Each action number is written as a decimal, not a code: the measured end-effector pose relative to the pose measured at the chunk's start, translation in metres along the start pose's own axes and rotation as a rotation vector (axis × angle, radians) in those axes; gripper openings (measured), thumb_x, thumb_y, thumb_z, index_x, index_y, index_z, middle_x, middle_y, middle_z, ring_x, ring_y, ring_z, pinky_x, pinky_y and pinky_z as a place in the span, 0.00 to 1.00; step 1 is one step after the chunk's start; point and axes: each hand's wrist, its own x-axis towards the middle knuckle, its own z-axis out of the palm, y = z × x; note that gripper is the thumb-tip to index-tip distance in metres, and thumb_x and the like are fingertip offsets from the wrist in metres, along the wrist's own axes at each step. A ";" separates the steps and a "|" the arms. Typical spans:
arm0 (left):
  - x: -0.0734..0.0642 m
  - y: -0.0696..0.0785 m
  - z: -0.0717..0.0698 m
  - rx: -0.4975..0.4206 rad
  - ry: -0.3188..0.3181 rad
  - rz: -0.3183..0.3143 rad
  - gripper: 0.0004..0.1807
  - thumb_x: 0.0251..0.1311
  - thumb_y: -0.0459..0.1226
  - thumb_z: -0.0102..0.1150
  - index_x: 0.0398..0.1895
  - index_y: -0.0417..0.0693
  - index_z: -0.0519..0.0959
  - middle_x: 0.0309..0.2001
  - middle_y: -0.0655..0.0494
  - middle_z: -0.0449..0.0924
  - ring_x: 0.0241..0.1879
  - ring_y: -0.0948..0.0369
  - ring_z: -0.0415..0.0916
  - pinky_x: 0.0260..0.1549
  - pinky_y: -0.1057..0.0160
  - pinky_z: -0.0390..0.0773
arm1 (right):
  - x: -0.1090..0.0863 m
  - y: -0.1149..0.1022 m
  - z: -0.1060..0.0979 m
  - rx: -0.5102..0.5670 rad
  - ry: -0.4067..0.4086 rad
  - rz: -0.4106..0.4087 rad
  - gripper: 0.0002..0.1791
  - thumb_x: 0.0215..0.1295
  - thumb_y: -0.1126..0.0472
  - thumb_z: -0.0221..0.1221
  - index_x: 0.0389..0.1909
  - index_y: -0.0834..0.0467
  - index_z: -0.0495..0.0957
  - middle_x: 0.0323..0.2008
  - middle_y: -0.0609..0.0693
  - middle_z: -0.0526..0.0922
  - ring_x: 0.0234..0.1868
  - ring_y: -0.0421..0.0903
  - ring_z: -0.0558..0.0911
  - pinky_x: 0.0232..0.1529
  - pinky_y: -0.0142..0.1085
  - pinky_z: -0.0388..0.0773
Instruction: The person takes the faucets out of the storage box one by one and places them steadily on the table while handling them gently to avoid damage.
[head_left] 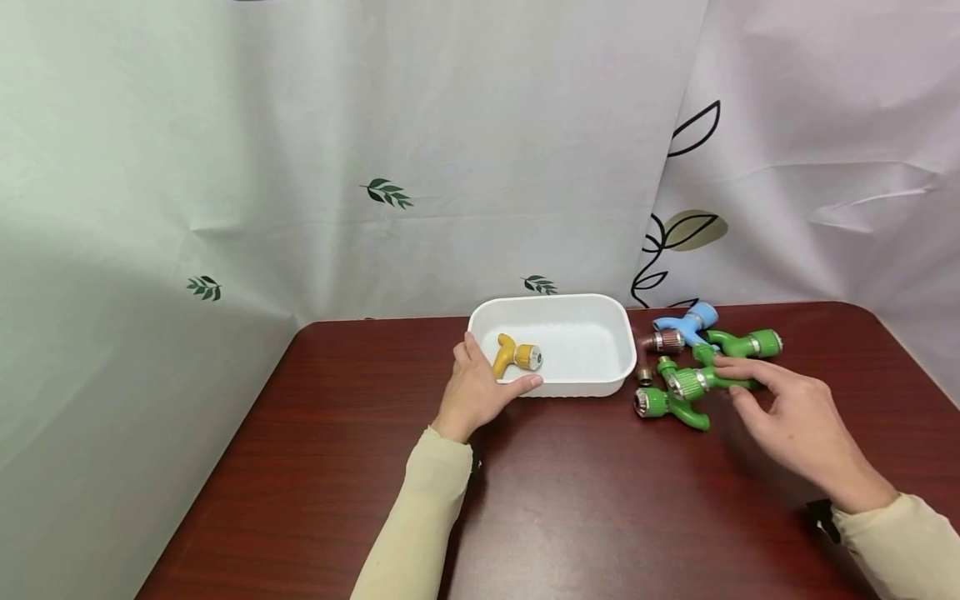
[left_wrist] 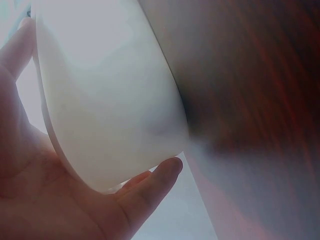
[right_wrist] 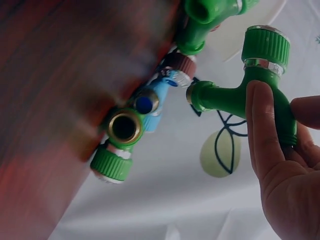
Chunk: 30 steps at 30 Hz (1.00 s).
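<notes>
My left hand [head_left: 472, 387] holds the left end of a white plastic basin [head_left: 626, 337], its thumb along the front wall. The left wrist view shows the fingers spread round the basin's end wall [left_wrist: 110, 110]. Inside the basin, at its left, lies a yellow tap [head_left: 508, 354]. At the right, my right hand [head_left: 802, 421] pinches a green tap [head_left: 701, 382] between thumb and fingers. In the right wrist view this green tap [right_wrist: 267, 55] is off the table, its ribbed knob pointing up in that picture.
Around the held tap lie a blue tap [head_left: 693, 321], a brown tap [head_left: 660, 342] beside the basin, a green tap [head_left: 675, 408] in front and another green tap [head_left: 753, 343] behind. A white patterned curtain [head_left: 420, 242] hangs behind the dark red wooden table [head_left: 570, 500].
</notes>
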 end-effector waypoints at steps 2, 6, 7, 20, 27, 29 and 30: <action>0.000 0.000 0.000 0.000 0.001 0.001 0.75 0.47 0.70 0.67 0.79 0.31 0.36 0.71 0.33 0.51 0.59 0.42 0.68 0.49 0.49 0.78 | 0.000 0.004 -0.001 0.002 0.000 -0.001 0.17 0.54 0.73 0.64 0.44 0.54 0.88 0.50 0.28 0.82 0.20 0.32 0.63 0.22 0.28 0.60; 0.000 0.000 -0.001 -0.001 0.001 0.000 0.75 0.46 0.70 0.67 0.78 0.31 0.36 0.71 0.33 0.51 0.59 0.42 0.69 0.49 0.49 0.78 | 0.000 0.010 -0.001 0.003 0.007 0.001 0.18 0.53 0.73 0.64 0.43 0.53 0.88 0.48 0.25 0.81 0.20 0.32 0.64 0.22 0.28 0.60; 0.000 0.000 -0.001 -0.001 0.000 -0.001 0.75 0.46 0.70 0.67 0.78 0.31 0.36 0.71 0.33 0.51 0.59 0.42 0.69 0.49 0.49 0.78 | 0.000 0.012 -0.001 0.004 0.010 0.002 0.18 0.53 0.73 0.64 0.42 0.53 0.88 0.47 0.25 0.81 0.19 0.32 0.64 0.22 0.27 0.60; 0.000 0.000 0.000 -0.014 -0.003 0.006 0.75 0.47 0.70 0.67 0.78 0.30 0.36 0.71 0.33 0.51 0.59 0.43 0.68 0.48 0.50 0.78 | -0.001 0.023 -0.004 -0.027 -0.025 0.034 0.15 0.54 0.71 0.63 0.42 0.55 0.88 0.46 0.14 0.71 0.19 0.32 0.63 0.23 0.29 0.60; 0.000 0.000 0.000 -0.010 -0.001 0.007 0.75 0.46 0.70 0.67 0.79 0.31 0.36 0.71 0.33 0.51 0.58 0.43 0.68 0.48 0.50 0.78 | -0.001 0.026 -0.008 -0.038 -0.019 0.049 0.15 0.54 0.70 0.64 0.42 0.55 0.88 0.45 0.12 0.69 0.30 0.26 0.68 0.30 0.28 0.63; 0.000 0.000 0.000 -0.010 0.000 0.005 0.75 0.46 0.70 0.67 0.79 0.31 0.36 0.71 0.33 0.51 0.58 0.43 0.68 0.48 0.50 0.78 | -0.002 0.027 -0.009 -0.040 -0.023 0.061 0.15 0.55 0.69 0.63 0.43 0.54 0.88 0.45 0.11 0.68 0.30 0.26 0.69 0.30 0.28 0.63; 0.001 0.000 0.000 -0.009 0.000 0.004 0.75 0.46 0.70 0.67 0.79 0.31 0.36 0.71 0.34 0.51 0.58 0.43 0.68 0.48 0.50 0.78 | -0.002 0.027 -0.009 -0.043 -0.025 0.066 0.15 0.55 0.69 0.63 0.43 0.54 0.88 0.45 0.11 0.68 0.29 0.27 0.69 0.30 0.28 0.63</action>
